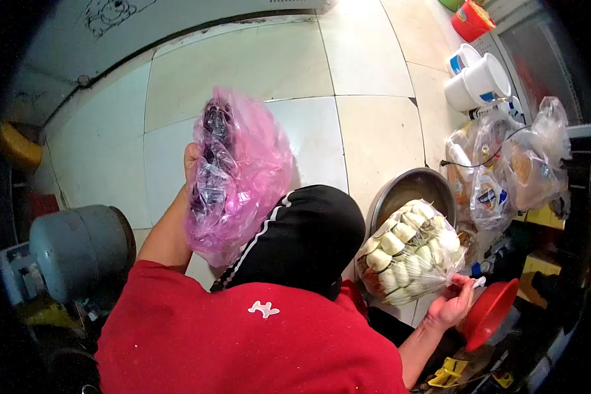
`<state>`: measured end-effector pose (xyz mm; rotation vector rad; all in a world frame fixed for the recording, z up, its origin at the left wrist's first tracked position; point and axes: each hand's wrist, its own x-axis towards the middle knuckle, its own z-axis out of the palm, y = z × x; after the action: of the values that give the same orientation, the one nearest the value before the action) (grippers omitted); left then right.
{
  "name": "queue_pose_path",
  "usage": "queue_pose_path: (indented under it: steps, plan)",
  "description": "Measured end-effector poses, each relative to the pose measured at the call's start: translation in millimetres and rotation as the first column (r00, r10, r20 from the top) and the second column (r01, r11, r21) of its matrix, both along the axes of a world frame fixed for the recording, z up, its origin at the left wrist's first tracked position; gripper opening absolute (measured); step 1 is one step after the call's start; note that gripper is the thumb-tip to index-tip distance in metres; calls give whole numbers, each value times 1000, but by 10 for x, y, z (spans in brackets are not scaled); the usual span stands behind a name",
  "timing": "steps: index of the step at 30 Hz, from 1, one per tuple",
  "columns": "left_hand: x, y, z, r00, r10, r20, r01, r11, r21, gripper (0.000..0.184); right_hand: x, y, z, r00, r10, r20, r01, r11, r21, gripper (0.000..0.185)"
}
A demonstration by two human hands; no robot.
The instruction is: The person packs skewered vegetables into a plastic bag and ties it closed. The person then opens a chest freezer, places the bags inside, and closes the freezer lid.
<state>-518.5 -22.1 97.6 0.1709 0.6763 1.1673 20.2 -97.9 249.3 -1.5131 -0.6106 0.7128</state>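
My left hand [191,159] grips the left side of a pink plastic bag [259,157] with dark contents, held up over the floor beside my knee. Most of its fingers are hidden behind the bag. At the right, my right hand [454,303] is closed on the gathered neck of a clear plastic bag [410,255] full of pale, rounded pieces. This clear bag overlaps the front of a grey metal basin [419,180] on the floor.
A grey gas cylinder [79,249] stands at the left. Along the right are white buckets [481,82], a red tub [471,21], several filled plastic bags [505,164] and a red bowl [491,315]. A dark cable lies over the bags.
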Motion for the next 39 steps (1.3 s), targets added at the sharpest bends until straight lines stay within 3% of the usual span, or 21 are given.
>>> queue_pose_path:
  steps: [5,13,15,16,17,19,25,29,35,39]
  plan:
    - [431,131,357,1000,12,-9,-12,1000,-12,54,142,10,-39,999,-19,-32,19,1000,-19,33]
    - [825,453,1320,985,-31,-173,6,989,-146,52,394,792,389,988,155,2,-154,982,-111,25]
    - [913,690,1382,977,-46,-209,8,983,-181,52,457,1066,275,981,167,-96,-173,983,-57,25]
    - [945,809,1357,974,-58,-219,17,982,-186,52,475,1210,210,963,266,51,-265,964,-33,26]
    - [923,830,1384,973,-59,-222,16,982,-191,52,451,1174,297,942,334,-45,-334,942,0,22]
    - [991,1030,1366,969,-75,-237,27,980,-199,51,489,1389,194,918,395,-21,-394,918,45,24]
    - [1180,1380,1581,960,-118,-253,48,962,-267,50,394,1731,286,875,484,18,-484,872,78,25]
    - [1421,1408,1731,966,-153,-207,82,945,-317,49,181,1886,400,894,448,3,-447,891,78,26]
    - [2091,1122,2257,975,-218,-34,183,888,-423,48,-219,1824,1267,855,516,-51,-518,844,-139,28]
    - [2463,863,2906,966,-250,70,254,854,-453,47,-412,1757,2046,786,596,-163,-618,760,-202,27]
